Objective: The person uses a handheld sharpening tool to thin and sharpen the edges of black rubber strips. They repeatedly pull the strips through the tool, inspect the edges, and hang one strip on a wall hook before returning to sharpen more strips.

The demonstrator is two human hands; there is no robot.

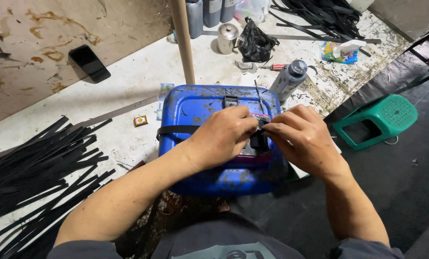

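Observation:
A blue plastic canister (195, 103) lies flat in front of me, used as a work block. A black strap (176, 130) runs across its top from the left. My left hand (222, 135) pinches the strap's end near the canister's right side. My right hand (300, 136) meets it there, fingers closed on a small black piece (259, 140) at the strap's end. A thin metal tool (260, 100) rests on the canister just beyond my fingers.
Several black strips (37, 165) are piled at the left, more at the back right (320, 17). A black phone (89, 63) lies on the board. A grey bottle (288, 79), metal pot (227, 37), black bag (255, 42), wooden pole (183, 41) and green stool (377, 120) surround me.

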